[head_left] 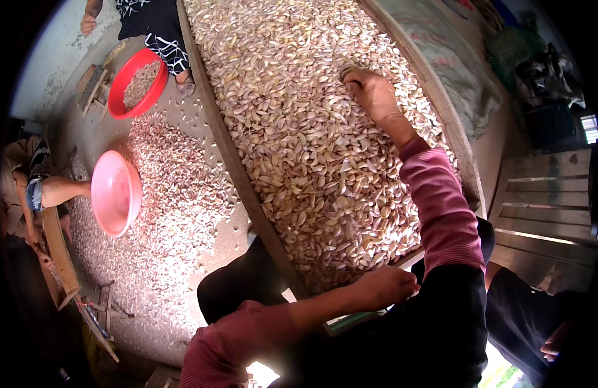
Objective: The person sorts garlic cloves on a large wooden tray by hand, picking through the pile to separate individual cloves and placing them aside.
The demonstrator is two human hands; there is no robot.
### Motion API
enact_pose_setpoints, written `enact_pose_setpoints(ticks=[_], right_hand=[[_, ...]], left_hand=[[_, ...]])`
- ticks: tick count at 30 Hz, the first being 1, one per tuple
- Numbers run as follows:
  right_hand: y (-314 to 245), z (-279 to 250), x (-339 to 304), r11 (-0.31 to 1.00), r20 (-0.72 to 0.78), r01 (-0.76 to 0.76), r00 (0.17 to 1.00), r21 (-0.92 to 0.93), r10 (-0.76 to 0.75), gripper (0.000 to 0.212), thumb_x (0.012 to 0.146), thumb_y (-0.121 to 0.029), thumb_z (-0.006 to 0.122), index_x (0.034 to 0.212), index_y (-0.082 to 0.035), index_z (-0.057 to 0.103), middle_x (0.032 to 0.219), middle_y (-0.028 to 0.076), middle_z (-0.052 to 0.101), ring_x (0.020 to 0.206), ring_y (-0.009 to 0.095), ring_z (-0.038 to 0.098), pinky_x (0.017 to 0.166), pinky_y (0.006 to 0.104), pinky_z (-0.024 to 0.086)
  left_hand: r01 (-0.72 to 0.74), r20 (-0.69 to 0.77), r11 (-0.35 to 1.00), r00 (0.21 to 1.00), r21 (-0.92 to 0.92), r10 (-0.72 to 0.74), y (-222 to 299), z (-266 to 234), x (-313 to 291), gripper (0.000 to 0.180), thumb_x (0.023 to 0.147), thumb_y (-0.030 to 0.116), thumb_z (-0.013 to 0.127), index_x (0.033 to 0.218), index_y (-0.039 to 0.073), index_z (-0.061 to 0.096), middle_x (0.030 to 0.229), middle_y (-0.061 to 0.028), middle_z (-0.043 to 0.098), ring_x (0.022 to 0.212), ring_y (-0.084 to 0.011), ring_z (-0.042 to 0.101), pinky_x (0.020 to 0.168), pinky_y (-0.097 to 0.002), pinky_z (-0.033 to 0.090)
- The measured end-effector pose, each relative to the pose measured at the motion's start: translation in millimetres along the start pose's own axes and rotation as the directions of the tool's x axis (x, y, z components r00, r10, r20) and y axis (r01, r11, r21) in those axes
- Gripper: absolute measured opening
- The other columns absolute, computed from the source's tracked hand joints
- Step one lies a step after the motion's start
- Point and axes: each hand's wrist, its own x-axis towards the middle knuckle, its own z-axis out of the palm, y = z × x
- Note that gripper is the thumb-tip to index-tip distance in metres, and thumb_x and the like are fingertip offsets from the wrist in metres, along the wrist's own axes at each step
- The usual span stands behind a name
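Note:
A long wooden-framed tray (pixel 216 123) in front of me is spread with a thick layer of loose garlic cloves (pixel 299 136). My right hand (pixel 373 96) reaches over the far right part of the layer. Its fingers are curled down and pressed together against the cloves; something small and brownish shows at the fingertips, too unclear to name. My left hand (pixel 388 286) is closed in a fist above the tray's near end, close to my body. Whatever is inside that fist, if anything, is hidden.
Left of the tray, cloves lie heaped on the floor (pixel 176 194) around a pink basin (pixel 116 194). Beyond is a red basin (pixel 138 84) holding small pieces, near a standing person. Another person sits far left. A slatted wooden bench (pixel 544 200) stands at right.

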Motion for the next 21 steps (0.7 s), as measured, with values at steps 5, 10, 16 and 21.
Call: enact_pose_setpoints(ticks=[5, 10, 16, 21], right_hand=[[-25, -37, -29, 0.305, 0.299, -0.420, 0.879, 0.855, 0.372, 0.018, 0.095, -0.007, 0.060, 0.111, -0.007, 0.069, 0.095, 0.005, 0.072, 0.082, 0.012, 0.069, 0.071, 0.0237, 0.057], [-45, -64, -88, 0.080, 0.450, -0.471, 0.872, 0.879, 0.194, 0.022, 0.091, -0.012, 0.068, 0.112, -0.007, 0.069, 0.094, 0.006, 0.072, 0.079, 0.013, 0.069, 0.073, 0.0261, 0.058], [-61, -79, -135, 0.135, 0.371, -0.389, 0.918, 0.912, 0.141, 0.024, 0.091, -0.007, 0.067, 0.114, 0.000, 0.067, 0.098, 0.008, 0.071, 0.085, 0.014, 0.068, 0.078, 0.0278, 0.058], [-64, -84, -144, 0.255, 0.268, -0.290, 0.956, 0.922, 0.117, 0.021, 0.093, -0.003, 0.064, 0.113, 0.002, 0.067, 0.100, 0.006, 0.071, 0.088, 0.011, 0.067, 0.081, 0.0255, 0.057]], left_hand=[[0.076, -0.354, 0.971, 0.922, -0.228, -0.155, 18, -34, -7, 0.027, 0.098, 0.026, 0.054, 0.092, 0.001, 0.060, 0.074, -0.0063, 0.059, 0.076, -0.0194, 0.059, 0.073, -0.0354, 0.047], [-0.185, -0.627, 0.801, 0.728, -0.569, -0.278, 45, -85, -18, 0.017, 0.101, 0.023, 0.051, 0.105, 0.006, 0.054, 0.062, 0.0060, 0.039, 0.050, -0.0033, 0.035, 0.045, -0.0232, 0.029], [-0.284, -0.843, 0.915, 0.528, -0.285, -0.099, 44, -98, -3, 0.017, 0.098, 0.020, 0.057, 0.103, 0.003, 0.053, 0.070, 0.0030, 0.051, 0.056, -0.0036, 0.041, 0.050, -0.0221, 0.034], [-0.224, -0.879, 0.974, 0.460, 0.025, 0.128, 32, -96, 9, 0.013, 0.101, 0.018, 0.052, 0.102, 0.007, 0.057, 0.066, 0.0070, 0.047, 0.052, -0.0006, 0.035, 0.046, -0.0198, 0.029]])
